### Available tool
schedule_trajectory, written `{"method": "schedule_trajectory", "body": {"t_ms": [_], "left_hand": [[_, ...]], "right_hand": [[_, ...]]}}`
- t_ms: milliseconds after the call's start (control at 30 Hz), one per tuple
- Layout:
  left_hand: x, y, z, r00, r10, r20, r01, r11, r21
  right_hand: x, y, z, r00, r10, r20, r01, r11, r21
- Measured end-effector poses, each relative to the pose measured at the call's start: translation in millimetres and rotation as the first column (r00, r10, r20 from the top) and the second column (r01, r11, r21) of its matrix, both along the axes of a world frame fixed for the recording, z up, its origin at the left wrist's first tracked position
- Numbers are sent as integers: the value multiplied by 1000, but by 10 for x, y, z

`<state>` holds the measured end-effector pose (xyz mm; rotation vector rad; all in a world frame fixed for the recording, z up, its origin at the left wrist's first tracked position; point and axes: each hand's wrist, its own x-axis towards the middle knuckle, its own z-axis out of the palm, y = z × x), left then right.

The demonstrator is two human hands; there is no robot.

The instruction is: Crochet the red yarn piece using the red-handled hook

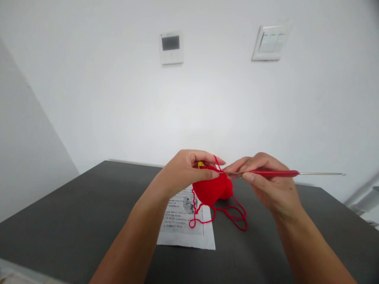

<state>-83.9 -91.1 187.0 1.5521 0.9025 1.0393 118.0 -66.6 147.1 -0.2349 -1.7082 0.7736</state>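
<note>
My left hand (192, 169) pinches the upper edge of a red crochet piece (211, 190) between thumb and fingers. A yellow stitch marker (201, 164) sits at that edge, close to the fingers. In my right hand (263, 177) is a double-ended crochet hook with a red handle (274, 173); its left metal end reaches the work near my left thumb, and the tip is hidden. A red yarn strand (217, 160) runs up over my left fingers. Loose red yarn (237, 216) loops below the piece on the table.
A printed sheet of paper (186, 236) lies under the work on the dark table (74, 221). Behind the table rises a white wall (207, 102) with a thermostat panel (171, 48) and a light switch (270, 43). A blurred grey object (367, 200) stands at the far right.
</note>
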Motion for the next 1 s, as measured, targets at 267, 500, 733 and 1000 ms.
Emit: {"method": "schedule_trajectory", "body": {"t_ms": [267,500,733,1000], "left_hand": [[25,-5,4,997,38,-64,-35,998,48],[16,-16,-7,992,86,-94,-77,992,98],[87,-74,-7,940,276,-200,-196,918,344],[133,-134,38,914,339,-224,-229,885,406]], "right_hand": [[54,-67,42,994,-71,87,61,991,116],[35,-139,59,943,-291,163,230,921,315],[-18,-137,91,832,-508,224,324,772,547],[-55,-94,50,840,-528,125,347,700,624]]}}
